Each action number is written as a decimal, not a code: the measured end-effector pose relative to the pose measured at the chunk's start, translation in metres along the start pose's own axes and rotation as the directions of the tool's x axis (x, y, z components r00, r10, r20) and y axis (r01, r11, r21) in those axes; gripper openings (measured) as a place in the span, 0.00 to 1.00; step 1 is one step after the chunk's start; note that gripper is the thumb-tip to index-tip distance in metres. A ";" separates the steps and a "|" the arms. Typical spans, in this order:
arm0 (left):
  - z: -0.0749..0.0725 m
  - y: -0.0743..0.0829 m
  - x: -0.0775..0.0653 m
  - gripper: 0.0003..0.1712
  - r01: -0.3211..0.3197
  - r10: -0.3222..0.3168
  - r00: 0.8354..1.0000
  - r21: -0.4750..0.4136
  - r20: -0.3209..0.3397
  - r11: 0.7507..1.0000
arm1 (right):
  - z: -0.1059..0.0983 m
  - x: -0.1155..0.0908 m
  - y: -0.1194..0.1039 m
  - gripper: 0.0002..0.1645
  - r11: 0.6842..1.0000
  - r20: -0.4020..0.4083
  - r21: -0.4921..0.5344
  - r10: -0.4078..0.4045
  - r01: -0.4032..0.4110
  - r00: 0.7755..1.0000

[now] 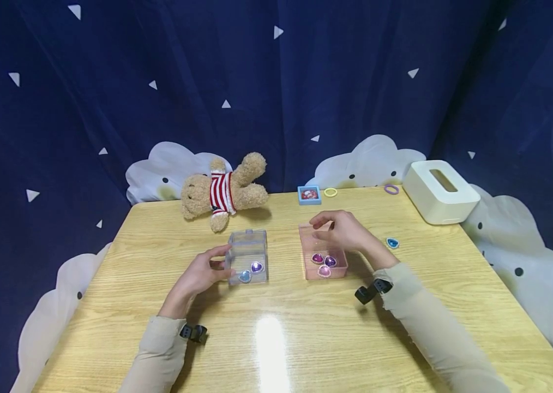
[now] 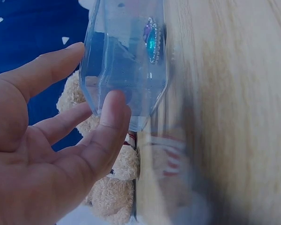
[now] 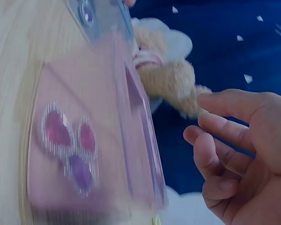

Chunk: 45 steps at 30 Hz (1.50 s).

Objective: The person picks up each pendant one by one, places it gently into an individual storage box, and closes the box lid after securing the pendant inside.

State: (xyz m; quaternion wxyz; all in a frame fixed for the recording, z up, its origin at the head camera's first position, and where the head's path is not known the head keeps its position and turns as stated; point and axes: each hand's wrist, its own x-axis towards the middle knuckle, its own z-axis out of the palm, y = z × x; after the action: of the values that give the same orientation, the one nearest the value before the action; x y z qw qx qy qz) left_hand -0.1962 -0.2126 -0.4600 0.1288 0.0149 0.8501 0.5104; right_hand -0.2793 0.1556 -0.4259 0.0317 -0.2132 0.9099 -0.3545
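Observation:
A clear bluish plastic box (image 1: pixel 248 249) stands on the table, with a purple heart gem (image 1: pixel 257 267) and a light-blue heart gem (image 1: pixel 244 276) at its near end. At the box's left side is my left hand (image 1: pixel 203 272), its fingertips at the wall and its fingers loosely bent. To the right stands a pink see-through box (image 1: pixel 308 245). Its near end holds a magenta gem (image 1: pixel 317 258), a dark purple gem (image 1: pixel 330 261) and a pink gem (image 1: pixel 324 271). My right hand (image 3: pixel 253 154) hovers by the pink box, fingers relaxed with nothing between them.
A teddy bear (image 1: pixel 222 192) in a striped shirt lies behind the clear box. Farther back are a small blue-framed picture (image 1: pixel 309 195), a yellow ring (image 1: pixel 330 192) and a purple ring (image 1: pixel 391 189). A blue gem (image 1: pixel 392 243) and a white tissue box (image 1: pixel 440 191) are at right.

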 end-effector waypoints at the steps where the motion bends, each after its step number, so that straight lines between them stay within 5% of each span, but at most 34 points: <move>1: 0.000 0.000 0.000 0.42 0.001 -0.001 1.000 0.002 0.000 1.000 | -0.004 -0.002 0.006 0.19 1.000 -0.006 -0.004 0.010 -0.010 1.000; 10: -0.001 -0.001 0.000 0.42 0.000 0.000 1.000 0.014 -0.002 1.000 | -0.030 -0.020 0.055 0.19 0.994 -0.068 -0.049 0.091 -0.094 0.994; 28: -0.001 -0.002 0.001 0.41 -0.014 0.014 1.000 0.043 0.005 0.999 | -0.068 -0.058 0.118 0.19 0.974 -0.117 -0.072 0.205 -0.214 0.972; 39: -0.001 -0.002 0.001 0.41 -0.028 0.028 0.999 0.045 0.018 0.999 | -0.074 -0.076 0.148 0.23 0.954 -0.047 -0.017 0.299 -0.300 0.953; 45: -0.004 -0.001 0.000 0.41 -0.044 0.042 0.999 0.050 0.031 0.998 | -0.071 -0.079 0.154 0.24 0.943 -0.050 -0.097 0.316 -0.320 0.947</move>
State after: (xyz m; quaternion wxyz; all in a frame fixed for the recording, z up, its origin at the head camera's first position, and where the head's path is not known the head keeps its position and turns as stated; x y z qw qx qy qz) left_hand -0.1973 -0.2160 -0.4588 0.1302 0.0443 0.8601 0.4912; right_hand -0.2791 0.3339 -0.4814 0.0619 -0.0590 0.9499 -0.3006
